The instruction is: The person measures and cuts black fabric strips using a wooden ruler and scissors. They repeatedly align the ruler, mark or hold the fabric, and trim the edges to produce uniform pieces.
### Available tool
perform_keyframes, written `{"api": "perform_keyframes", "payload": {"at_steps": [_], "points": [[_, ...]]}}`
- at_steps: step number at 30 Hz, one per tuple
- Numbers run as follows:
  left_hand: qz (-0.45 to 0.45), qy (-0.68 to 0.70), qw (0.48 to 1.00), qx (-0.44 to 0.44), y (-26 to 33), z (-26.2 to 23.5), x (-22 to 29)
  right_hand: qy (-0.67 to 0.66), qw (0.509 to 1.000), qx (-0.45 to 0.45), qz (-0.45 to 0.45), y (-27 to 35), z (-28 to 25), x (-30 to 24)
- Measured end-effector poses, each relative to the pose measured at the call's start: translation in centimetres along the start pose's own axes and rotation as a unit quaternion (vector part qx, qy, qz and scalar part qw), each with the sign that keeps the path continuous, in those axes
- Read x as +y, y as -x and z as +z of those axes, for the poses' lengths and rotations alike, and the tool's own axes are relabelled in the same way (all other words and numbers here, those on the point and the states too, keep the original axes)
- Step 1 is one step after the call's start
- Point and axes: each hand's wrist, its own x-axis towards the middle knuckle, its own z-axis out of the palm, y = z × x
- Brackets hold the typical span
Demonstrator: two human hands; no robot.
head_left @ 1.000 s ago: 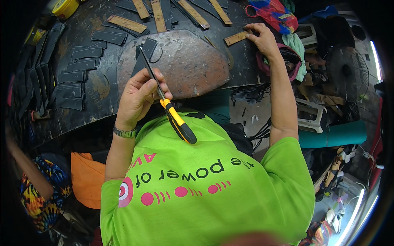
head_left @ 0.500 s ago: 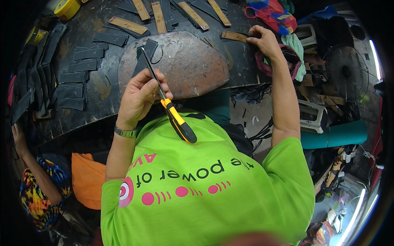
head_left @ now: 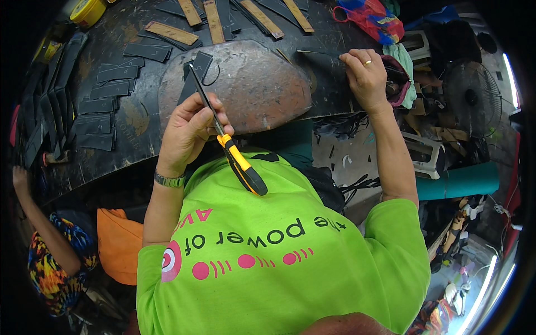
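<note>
My left hand [head_left: 192,125] is closed round the blades of a pair of scissors [head_left: 241,159]. Their yellow and black handles point back toward my body, and the tips reach over a few black cut pieces [head_left: 198,71] on the worn brown board [head_left: 262,84]. Whether those fingers also touch the black pieces is hidden. At the table's right side, my right hand [head_left: 365,75] has its fingers closed on the end of a thin black strip [head_left: 318,52], seen nearly edge-on. The wooden piece that lay on that strip cannot be seen now.
Black strips lie in overlapping rows [head_left: 106,106] at left, beside taller stacks [head_left: 58,95]. Wooden strips [head_left: 262,19] rest on black ones along the far side. A yellow tub [head_left: 87,12] stands far left. Another person's arm [head_left: 47,229] shows at left; a fan [head_left: 473,95] stands right.
My right hand has turned over and moved slightly down and right, tilting the strip edge-on. My left hand and the scissors have stayed almost still. The other person's hand has shifted at the left edge.
</note>
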Motion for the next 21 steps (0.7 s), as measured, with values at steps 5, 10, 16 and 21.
{"api": "perform_keyframes", "payload": {"at_steps": [5,10,16,21], "points": [[-0.001,0.006,1.0,-0.005,-0.1,0.0,0.0,0.016,0.997,0.052,-0.05,0.4,-0.1,-0.4],[-0.005,0.002,1.0,0.0,-0.1,0.1,0.1,0.03,0.995,0.067,-0.067,0.5,-0.6,-0.8],[-0.006,0.007,1.0,0.001,0.0,0.1,0.1,0.022,0.994,0.08,-0.078,0.3,-1.0,-1.5],[-0.013,0.003,1.0,0.012,0.0,0.2,0.3,-0.069,0.996,0.057,-0.017,-0.9,-1.8,-3.1]]}}
